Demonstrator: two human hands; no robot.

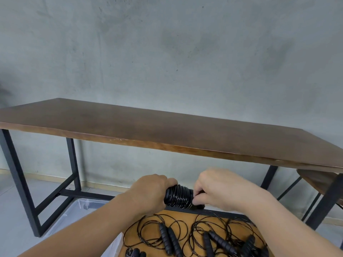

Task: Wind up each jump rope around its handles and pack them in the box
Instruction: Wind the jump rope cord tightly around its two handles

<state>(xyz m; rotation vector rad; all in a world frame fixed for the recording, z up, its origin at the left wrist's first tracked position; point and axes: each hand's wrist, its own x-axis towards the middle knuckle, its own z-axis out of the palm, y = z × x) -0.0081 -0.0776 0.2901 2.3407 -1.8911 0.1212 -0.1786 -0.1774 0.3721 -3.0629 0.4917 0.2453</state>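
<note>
Concrete wall behind long wooden table (167,132). Clear plastic box (74,216) below the table's near edge, left. Small wooden surface (185,217) holds loose jump ropes (170,236). Left hand (148,191) grips wound jump rope (179,196) in front of the table; right hand (219,188) pinches its cord end. Winding nearly finished, likely; next, tuck end, drop in box.

The rope bundle (179,199) I hold is glossy black, its coils catching thin white glints. Below, the loose ropes (168,236) are black too, with matte, ribbed handles, on an orange-brown counter (187,218). The long table (167,132) is dark brown with black legs. The wall (185,52) is mottled grey.
</note>
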